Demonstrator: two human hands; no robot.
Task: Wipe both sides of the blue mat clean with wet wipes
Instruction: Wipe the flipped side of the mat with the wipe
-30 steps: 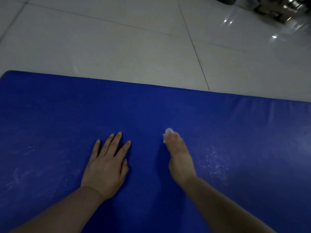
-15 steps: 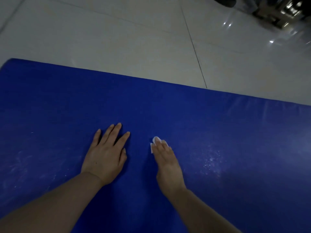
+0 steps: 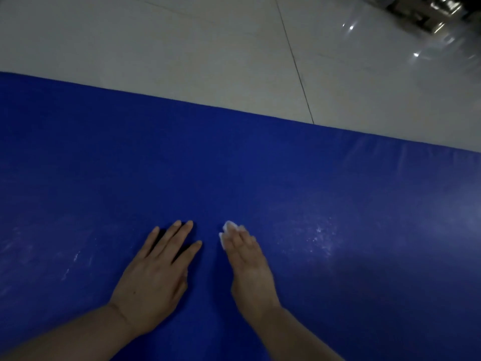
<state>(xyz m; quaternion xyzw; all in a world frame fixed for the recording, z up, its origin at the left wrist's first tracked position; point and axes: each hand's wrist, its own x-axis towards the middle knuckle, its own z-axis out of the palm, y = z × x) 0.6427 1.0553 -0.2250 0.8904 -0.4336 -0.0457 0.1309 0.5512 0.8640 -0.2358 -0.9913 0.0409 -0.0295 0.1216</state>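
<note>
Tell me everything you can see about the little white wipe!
The wet wipe is a small, white, crumpled wad that looks soft and thin. It lies on the blue mat, pressed down under the straight fingertips of the right hand. Only its far and left edges peek out; the rest is hidden beneath the fingers.

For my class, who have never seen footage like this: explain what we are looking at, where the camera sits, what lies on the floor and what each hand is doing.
There is no machine here, only a person's two bare hands. The camera is worn on the person's head and looks forward and down, so both forearms reach in from the bottom edge. A large blue mat lies on a pale tiled floor. The left hand rests flat on the mat with fingers spread and holds nothing. The right hand presses a small white wet wipe against the mat under straight fingers; only its edge shows. Whitish marks speckle the mat right of that hand. Blurred shiny objects sit at the top right corner.
</note>
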